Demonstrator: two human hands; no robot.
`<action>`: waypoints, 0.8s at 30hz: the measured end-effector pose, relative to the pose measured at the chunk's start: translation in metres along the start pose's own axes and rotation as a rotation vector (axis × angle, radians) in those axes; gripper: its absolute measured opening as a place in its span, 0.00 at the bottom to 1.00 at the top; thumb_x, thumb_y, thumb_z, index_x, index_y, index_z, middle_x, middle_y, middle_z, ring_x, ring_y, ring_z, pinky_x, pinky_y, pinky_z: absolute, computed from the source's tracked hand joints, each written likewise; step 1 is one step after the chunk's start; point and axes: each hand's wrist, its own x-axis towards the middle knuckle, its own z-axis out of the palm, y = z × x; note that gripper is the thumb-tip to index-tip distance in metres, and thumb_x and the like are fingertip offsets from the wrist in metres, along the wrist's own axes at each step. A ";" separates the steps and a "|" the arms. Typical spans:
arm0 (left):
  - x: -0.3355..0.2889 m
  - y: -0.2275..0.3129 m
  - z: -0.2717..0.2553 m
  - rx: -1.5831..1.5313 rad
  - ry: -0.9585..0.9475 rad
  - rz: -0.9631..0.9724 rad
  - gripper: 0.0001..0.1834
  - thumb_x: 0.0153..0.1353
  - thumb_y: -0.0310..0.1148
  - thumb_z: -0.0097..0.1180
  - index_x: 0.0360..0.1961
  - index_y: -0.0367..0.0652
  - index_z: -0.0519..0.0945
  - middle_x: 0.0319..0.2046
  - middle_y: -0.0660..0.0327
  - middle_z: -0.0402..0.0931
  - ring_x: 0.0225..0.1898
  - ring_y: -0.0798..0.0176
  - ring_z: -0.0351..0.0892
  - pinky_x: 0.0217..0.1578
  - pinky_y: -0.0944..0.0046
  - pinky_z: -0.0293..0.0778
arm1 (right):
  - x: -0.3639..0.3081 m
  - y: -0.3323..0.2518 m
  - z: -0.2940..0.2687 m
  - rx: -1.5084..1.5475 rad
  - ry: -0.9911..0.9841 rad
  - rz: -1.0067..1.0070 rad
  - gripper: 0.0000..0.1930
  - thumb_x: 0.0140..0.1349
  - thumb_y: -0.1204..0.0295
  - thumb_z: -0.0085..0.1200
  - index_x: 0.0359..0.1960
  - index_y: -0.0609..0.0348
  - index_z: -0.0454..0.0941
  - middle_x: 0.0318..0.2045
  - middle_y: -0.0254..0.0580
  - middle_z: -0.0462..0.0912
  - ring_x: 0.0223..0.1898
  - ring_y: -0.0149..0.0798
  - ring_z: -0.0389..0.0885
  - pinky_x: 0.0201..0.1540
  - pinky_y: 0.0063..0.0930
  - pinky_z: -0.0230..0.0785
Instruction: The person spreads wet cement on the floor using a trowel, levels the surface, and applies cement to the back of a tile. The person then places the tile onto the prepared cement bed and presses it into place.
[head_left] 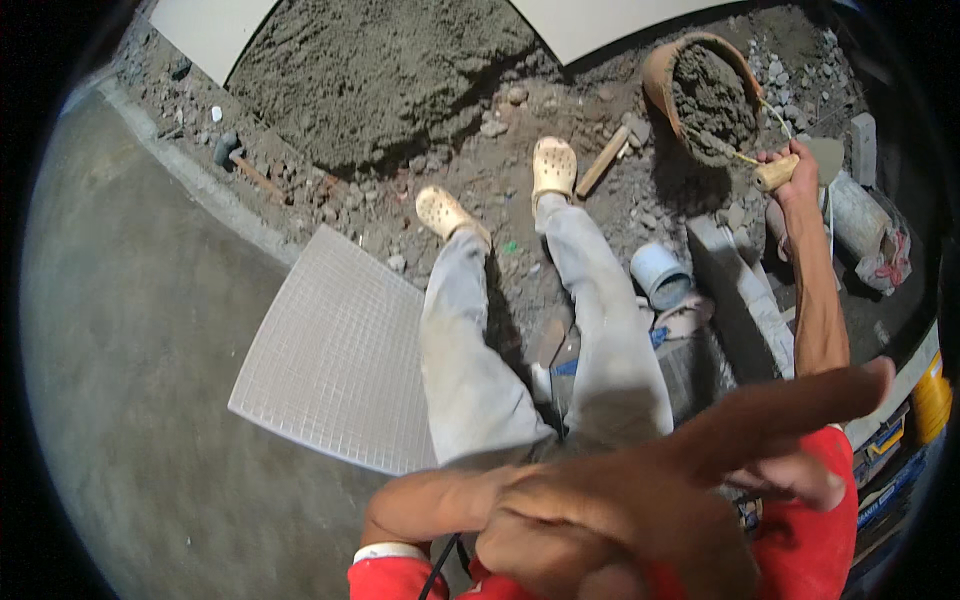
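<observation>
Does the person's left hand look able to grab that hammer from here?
Probably not without moving: the left hand is raised near the camera, and the hammer lies well away, past the pale panel. Nothing seems to cover it, though.

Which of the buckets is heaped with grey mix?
The orange-brown round bucket beside the right hand; the smaller white round bucket lower in the picture isn't heaped.
</observation>
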 end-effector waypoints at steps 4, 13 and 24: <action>0.002 0.054 -0.014 0.076 0.038 -0.507 0.29 0.77 0.50 0.42 0.41 0.38 0.88 0.73 0.23 0.50 0.70 0.40 0.68 0.68 0.44 0.62 | 0.063 0.003 -0.008 -0.052 -0.009 -0.085 0.09 0.72 0.67 0.47 0.34 0.56 0.66 0.26 0.40 0.68 0.29 0.45 0.73 0.44 0.54 0.78; 0.025 0.094 -0.220 1.378 -0.046 -1.016 0.22 0.71 0.45 0.57 0.57 0.40 0.77 0.65 0.49 0.72 0.64 0.53 0.74 0.66 0.48 0.68 | 0.107 -0.012 0.062 0.083 -0.262 -0.445 0.23 0.77 0.68 0.42 0.62 0.81 0.62 0.60 0.69 0.76 0.62 0.63 0.78 0.69 0.53 0.72; -0.034 -0.082 -0.612 2.269 -0.557 -0.911 0.38 0.56 0.40 0.74 0.61 0.39 0.66 0.51 0.40 0.73 0.50 0.35 0.80 0.49 0.41 0.78 | 0.077 0.030 -0.009 -0.125 -0.142 -0.819 0.20 0.72 0.61 0.58 0.49 0.70 0.81 0.37 0.44 0.86 0.37 0.38 0.86 0.44 0.31 0.79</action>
